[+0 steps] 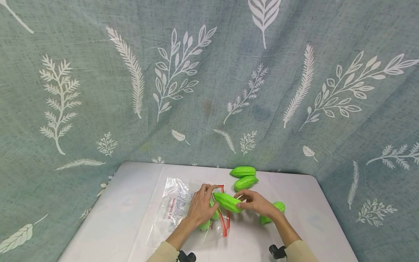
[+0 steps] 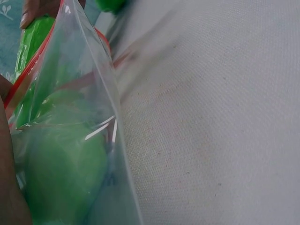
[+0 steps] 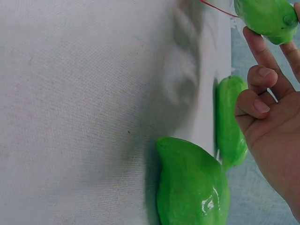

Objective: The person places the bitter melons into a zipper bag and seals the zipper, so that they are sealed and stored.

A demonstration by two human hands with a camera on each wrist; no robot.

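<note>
A clear zip bag [image 1: 168,207] with a red zip edge lies flat on the table, its mouth facing right. My left hand [image 1: 199,208] grips the bag near its mouth. Green gourds [image 1: 204,225] show through the plastic, blurred in the left wrist view, where the bag wall [image 2: 101,51] stands lifted. My right hand [image 1: 256,203] pinches the end of a ridged green gourd [image 1: 227,202], its other end at the bag's opening close to my left fingers. In the right wrist view this gourd [image 3: 267,16] sits at the fingertips, with the other fingers loosely curled.
Two more green gourds, one [image 1: 243,171] behind the other [image 1: 245,183], lie at the table's back edge. More green [image 1: 279,206] shows beside my right forearm, partly hidden by it. A patterned cloth [image 1: 209,91] hangs behind the white table [image 1: 108,211].
</note>
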